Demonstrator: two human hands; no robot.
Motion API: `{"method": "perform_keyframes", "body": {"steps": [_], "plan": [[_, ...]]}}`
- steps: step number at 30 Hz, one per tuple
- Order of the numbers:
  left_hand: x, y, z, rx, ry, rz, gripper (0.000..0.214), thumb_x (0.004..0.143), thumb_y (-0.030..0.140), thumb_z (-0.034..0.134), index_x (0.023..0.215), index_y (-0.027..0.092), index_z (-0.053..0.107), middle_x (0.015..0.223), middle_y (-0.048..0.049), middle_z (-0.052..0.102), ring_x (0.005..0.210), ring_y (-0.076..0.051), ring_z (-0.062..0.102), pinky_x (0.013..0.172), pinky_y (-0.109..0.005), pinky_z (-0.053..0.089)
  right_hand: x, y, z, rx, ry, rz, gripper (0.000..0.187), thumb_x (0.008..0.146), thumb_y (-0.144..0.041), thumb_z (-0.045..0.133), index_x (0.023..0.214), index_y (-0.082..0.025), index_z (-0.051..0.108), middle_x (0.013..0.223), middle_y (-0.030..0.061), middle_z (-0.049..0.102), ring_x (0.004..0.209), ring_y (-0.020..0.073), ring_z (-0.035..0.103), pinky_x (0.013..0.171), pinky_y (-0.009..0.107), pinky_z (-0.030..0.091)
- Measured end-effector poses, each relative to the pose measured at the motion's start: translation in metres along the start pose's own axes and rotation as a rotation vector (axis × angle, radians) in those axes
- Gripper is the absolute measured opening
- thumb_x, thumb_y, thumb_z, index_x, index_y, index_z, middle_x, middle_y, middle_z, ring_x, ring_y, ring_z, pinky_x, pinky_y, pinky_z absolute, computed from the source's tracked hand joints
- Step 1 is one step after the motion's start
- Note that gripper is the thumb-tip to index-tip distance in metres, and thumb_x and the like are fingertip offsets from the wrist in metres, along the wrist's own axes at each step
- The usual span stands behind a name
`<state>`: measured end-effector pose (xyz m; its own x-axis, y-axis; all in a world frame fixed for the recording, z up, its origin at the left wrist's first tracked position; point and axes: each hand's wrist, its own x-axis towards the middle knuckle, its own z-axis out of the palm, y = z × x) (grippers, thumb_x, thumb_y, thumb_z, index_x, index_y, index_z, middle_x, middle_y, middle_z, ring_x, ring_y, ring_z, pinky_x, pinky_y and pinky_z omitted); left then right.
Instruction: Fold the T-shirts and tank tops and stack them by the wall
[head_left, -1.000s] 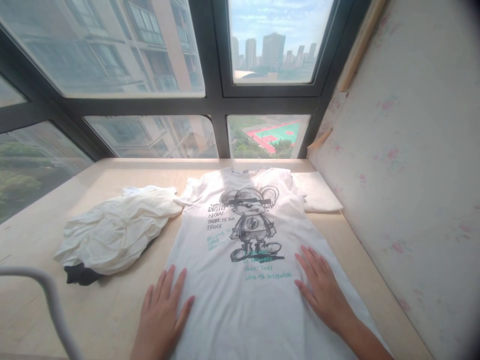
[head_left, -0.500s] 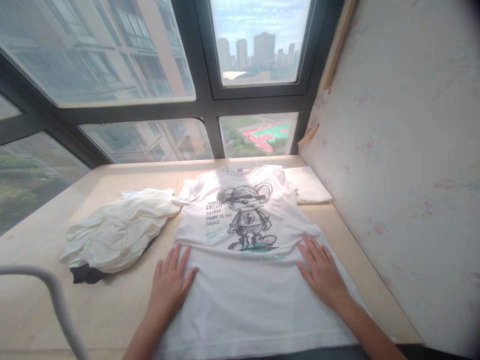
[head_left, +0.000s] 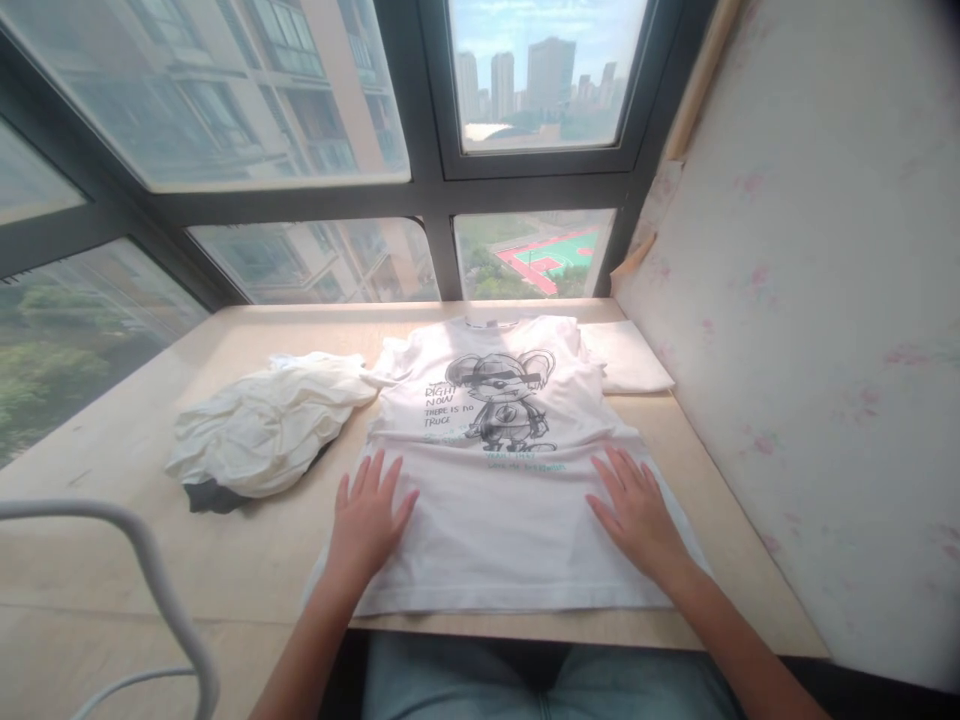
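T-shirt [head_left: 499, 540] beneath left hand [head_left: 370, 518] and right hand [head_left: 636, 512], wrinkled between fingertips.

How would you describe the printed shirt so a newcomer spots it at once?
Below the window, find the wooden table. The shirt lies spread out under the left hand and right hand. Its big-eared cartoon figure sets it apart from the crumpled white cloth beside it.

A pale, light-grained wooden tabletop [head_left: 277, 570] carries a white short-sleeved cotton T-shirt with a black cartoon print [head_left: 495, 515], spread from near the far edge to the near edge. A crumpled cream cloth bundle [head_left: 262, 425], dark fabric [head_left: 214, 497] showing beneath, lies left of it; a flat white folded cloth [head_left: 634, 358] occupies the far right corner.
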<state>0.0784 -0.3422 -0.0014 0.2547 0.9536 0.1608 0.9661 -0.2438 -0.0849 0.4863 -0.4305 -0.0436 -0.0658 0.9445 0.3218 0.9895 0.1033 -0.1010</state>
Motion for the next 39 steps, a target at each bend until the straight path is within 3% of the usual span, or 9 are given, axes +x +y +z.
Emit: {"method": "perform_keyframes", "body": {"steps": [6,8,11,15,20,25,31,36,39], "plan": [[-0.077,-0.010,-0.006,-0.113,0.079,0.201,0.050,0.096,0.047,0.041,0.139,0.022,0.052,0.150,-0.0124,0.048,0.140,-0.032,0.042,0.112,-0.053,0.033,-0.062,0.020,-0.030,0.128,0.060,-0.007,0.047,0.097,-0.040,0.046,0.140,-0.021,0.048,0.149,0.0120,0.048,0.138,0.0313,0.043,0.112,0.050,0.038],[-0.098,-0.028,-0.006,-0.162,0.108,0.117,0.050,0.095,0.048,0.041,0.134,0.020,0.054,0.145,-0.0139,0.052,0.134,-0.032,0.048,0.110,-0.049,0.038,-0.087,0.036,-0.035,0.140,0.107,0.063,0.042,0.096,-0.040,0.048,0.133,-0.022,0.053,0.139,0.0117,0.056,0.128,0.0302,0.052,0.108,0.047,0.043],[-0.114,-0.054,-0.011,-0.240,0.085,-0.239,0.056,0.090,0.054,0.038,0.123,0.013,0.057,0.128,-0.0182,0.061,0.113,-0.031,0.062,0.098,-0.044,0.048,-0.119,0.058,-0.039,0.107,0.096,0.279,0.045,0.093,-0.049,0.047,0.126,-0.019,0.057,0.120,0.0137,0.065,0.110,0.0313,0.062,0.096,0.048,0.050],[-0.106,-0.073,-0.023,-0.431,-0.229,-0.641,0.057,0.075,0.063,0.042,0.106,0.017,0.060,0.085,-0.0075,0.070,0.075,-0.026,0.067,0.073,-0.038,0.053,-0.129,0.070,-0.041,0.210,-0.130,0.537,0.046,0.088,-0.055,0.046,0.111,-0.018,0.062,0.089,0.0099,0.068,0.080,0.0276,0.067,0.073,0.041,0.055],[-0.090,-0.079,-0.036,-0.606,-0.350,-0.624,0.041,0.067,0.065,0.052,0.072,0.025,0.056,0.065,0.0004,0.066,0.069,-0.024,0.065,0.064,-0.033,0.048,-0.108,0.072,-0.052,0.394,-0.241,0.604,0.031,0.083,-0.052,0.046,0.081,-0.024,0.061,0.086,0.0082,0.071,0.082,0.0267,0.068,0.071,0.036,0.053],[-0.098,-0.087,-0.041,-0.957,-0.338,-0.695,0.060,0.062,0.077,0.062,0.088,0.023,0.056,0.067,0.0016,0.069,0.063,-0.020,0.063,0.056,-0.028,0.046,-0.109,0.077,-0.063,0.495,-0.239,0.760,0.039,0.081,-0.058,0.050,0.098,-0.026,0.062,0.093,0.0059,0.074,0.086,0.0253,0.072,0.068,0.030,0.054],[-0.112,-0.096,-0.034,-0.848,-0.431,-0.653,0.057,0.056,0.073,0.067,0.086,0.025,0.062,0.054,0.0043,0.064,0.062,-0.024,0.066,0.064,-0.033,0.052,-0.134,0.088,-0.053,0.468,-0.388,0.655,0.049,0.081,-0.057,0.048,0.116,-0.026,0.065,0.065,-0.0003,0.066,0.060,0.0228,0.066,0.059,0.032,0.053],[-0.079,-0.079,-0.036,-0.560,-0.231,-0.609,0.051,0.069,0.062,0.054,0.096,0.020,0.062,0.088,-0.0076,0.074,0.079,-0.028,0.070,0.071,-0.039,0.057,-0.098,0.088,-0.042,0.238,-0.182,0.601,0.042,0.084,-0.051,0.047,0.112,-0.025,0.064,0.107,0.0088,0.072,0.092,0.0286,0.070,0.078,0.040,0.056],[-0.025,-0.046,-0.039,-0.450,-0.043,-0.328,0.044,0.082,0.054,0.047,0.106,0.021,0.062,0.112,-0.0092,0.071,0.103,-0.028,0.068,0.087,-0.040,0.055,-0.029,0.065,-0.037,0.217,-0.055,0.404,0.041,0.092,-0.046,0.040,0.119,-0.023,0.060,0.127,0.0101,0.064,0.114,0.0283,0.064,0.092,0.042,0.053]]}}
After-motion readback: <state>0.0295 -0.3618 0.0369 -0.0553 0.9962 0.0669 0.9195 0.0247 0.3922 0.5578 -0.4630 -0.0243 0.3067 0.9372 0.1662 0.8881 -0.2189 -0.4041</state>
